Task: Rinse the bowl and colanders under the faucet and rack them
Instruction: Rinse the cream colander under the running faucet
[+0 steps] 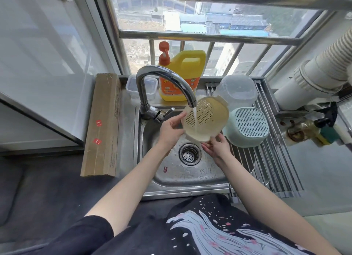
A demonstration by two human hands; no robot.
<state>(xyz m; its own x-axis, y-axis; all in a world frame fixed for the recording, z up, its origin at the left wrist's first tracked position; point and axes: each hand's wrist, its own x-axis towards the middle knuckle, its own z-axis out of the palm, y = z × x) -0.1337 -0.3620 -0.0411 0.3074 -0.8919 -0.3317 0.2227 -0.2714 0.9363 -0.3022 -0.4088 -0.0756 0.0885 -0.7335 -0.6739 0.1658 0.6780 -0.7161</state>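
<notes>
Over the steel sink, a cream perforated plastic colander tilts its open mouth toward seven o'clock under the running chrome faucet. Left hand grasps its nine o'clock rim; right hand cups the base with fingers curled. At three o'clock, just beside it, a pale green plastic colander lies inverted on the steel roll-up rack. Labels on the yellow detergent jug are unreadable.

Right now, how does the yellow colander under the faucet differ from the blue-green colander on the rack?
The yellow colander is held over the sink by the left hand and right hand, tilted so its inside shows; the blue-green colander lies upside down on the rack, untouched. Water from the faucet pours into the yellow colander; none reaches the blue-green colander. Both are slotted plastic.
</notes>
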